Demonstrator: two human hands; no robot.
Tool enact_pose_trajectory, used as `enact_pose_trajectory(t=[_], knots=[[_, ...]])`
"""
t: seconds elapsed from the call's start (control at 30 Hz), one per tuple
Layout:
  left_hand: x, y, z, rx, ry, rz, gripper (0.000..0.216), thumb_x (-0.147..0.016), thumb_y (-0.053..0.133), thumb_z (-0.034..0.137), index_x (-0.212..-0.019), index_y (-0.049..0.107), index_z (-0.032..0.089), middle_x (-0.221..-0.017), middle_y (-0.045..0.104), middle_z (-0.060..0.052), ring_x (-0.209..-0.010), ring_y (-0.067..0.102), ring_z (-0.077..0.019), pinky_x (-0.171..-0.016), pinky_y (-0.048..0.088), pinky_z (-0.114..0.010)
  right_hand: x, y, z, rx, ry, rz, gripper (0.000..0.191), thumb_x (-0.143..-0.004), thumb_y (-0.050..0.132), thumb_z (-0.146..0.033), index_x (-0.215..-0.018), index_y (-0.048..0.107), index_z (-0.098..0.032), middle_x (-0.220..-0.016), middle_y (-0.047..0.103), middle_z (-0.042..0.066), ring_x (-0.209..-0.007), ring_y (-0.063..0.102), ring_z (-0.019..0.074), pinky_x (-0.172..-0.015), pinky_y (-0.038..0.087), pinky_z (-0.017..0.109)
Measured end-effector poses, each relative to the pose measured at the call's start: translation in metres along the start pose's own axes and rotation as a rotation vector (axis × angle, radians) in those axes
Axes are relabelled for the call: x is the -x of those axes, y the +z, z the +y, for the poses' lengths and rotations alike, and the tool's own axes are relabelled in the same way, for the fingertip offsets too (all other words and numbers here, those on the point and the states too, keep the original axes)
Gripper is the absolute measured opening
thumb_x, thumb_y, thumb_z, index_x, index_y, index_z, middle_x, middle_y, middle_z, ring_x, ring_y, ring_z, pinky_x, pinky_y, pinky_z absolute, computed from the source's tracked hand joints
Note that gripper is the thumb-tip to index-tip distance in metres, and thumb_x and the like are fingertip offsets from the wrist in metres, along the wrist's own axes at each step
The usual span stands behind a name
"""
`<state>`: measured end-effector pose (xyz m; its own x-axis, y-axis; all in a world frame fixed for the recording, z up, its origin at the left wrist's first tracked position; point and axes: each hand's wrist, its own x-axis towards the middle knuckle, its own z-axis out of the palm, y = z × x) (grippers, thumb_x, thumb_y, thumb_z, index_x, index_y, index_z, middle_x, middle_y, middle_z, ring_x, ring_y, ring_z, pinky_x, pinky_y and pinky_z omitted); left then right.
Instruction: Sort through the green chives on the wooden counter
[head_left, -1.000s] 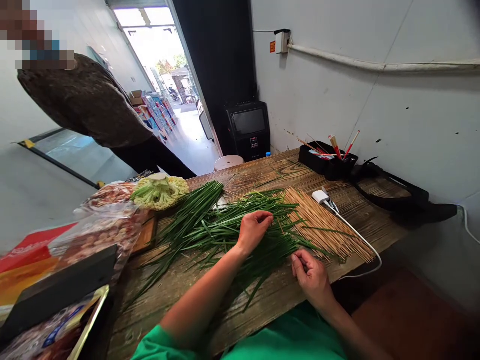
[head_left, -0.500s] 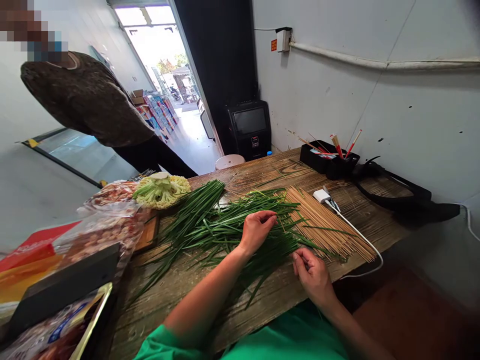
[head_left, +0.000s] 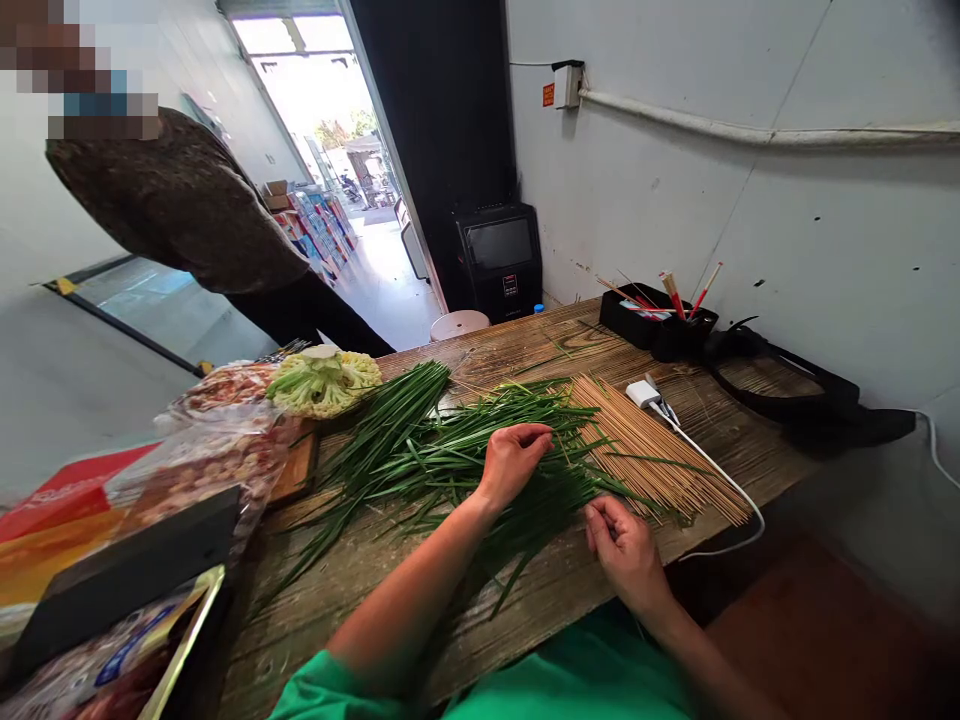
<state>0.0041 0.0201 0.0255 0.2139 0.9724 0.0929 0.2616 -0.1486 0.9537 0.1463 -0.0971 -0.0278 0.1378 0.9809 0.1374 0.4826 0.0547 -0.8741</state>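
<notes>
A loose heap of green chive leaves (head_left: 420, 450) covers the middle of the wooden table (head_left: 540, 590). My left hand (head_left: 513, 462) rests on the heap, its fingers curled down onto the leaves. My right hand (head_left: 627, 552) lies at the heap's near right edge with fingers curled in a pinch; what it holds is too small to make out. A fan of thin bamboo skewers (head_left: 660, 450) lies just right of both hands, partly under the leaves.
A cauliflower (head_left: 324, 380) and plastic bags of food (head_left: 202, 460) sit at the left. A white charger with cable (head_left: 645, 393), a black tray of chopsticks (head_left: 652, 315) and a black bag (head_left: 810, 400) lie along the wall. Another person (head_left: 187, 220) stands beyond the table's far left.
Both hands stay almost where they were; the left fingers shift slightly on the leaves. The view moves a little.
</notes>
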Motion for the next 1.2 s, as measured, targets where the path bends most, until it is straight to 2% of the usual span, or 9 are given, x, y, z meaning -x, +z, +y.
enact_pose_trajectory(t=[0.5,0.83,1.2], knots=[[0.0002,0.0003,-0.0003,-0.025,-0.001,-0.025,0.021,-0.075,0.057,0.025,-0.086,0.07,0.012,-0.071,0.071,-0.004,-0.064,0.064,-0.0125,-0.063,0.049,-0.021,-0.0003,-0.0008,-0.0014,0.005,-0.001,0.003,0.029,-0.091,0.038,-0.039,-0.071,0.05,-0.02,-0.05,0.044,-0.005,-0.043,0.042,0.0103,-0.044,0.03,0.022],[0.0005,0.0001,-0.0012,-0.066,0.021,-0.017,0.022,-0.077,0.056,0.025,-0.087,0.07,0.013,-0.071,0.071,-0.003,-0.064,0.063,-0.0122,-0.063,0.048,-0.021,-0.0002,-0.0013,0.0007,0.008,-0.009,-0.005,0.029,-0.091,0.038,-0.038,-0.071,0.05,-0.02,-0.051,0.047,-0.004,-0.046,0.046,0.0114,-0.047,0.034,0.022],[-0.0002,-0.0004,-0.0043,-0.121,0.076,-0.011,0.019,-0.075,0.058,0.021,-0.087,0.072,0.017,-0.08,0.073,-0.002,-0.074,0.066,-0.0137,-0.072,0.05,-0.022,-0.0015,-0.0011,-0.0002,-0.018,-0.003,-0.02,0.03,-0.091,0.038,-0.039,-0.071,0.049,-0.02,-0.05,0.047,-0.004,-0.045,0.046,0.0114,-0.046,0.033,0.022]])
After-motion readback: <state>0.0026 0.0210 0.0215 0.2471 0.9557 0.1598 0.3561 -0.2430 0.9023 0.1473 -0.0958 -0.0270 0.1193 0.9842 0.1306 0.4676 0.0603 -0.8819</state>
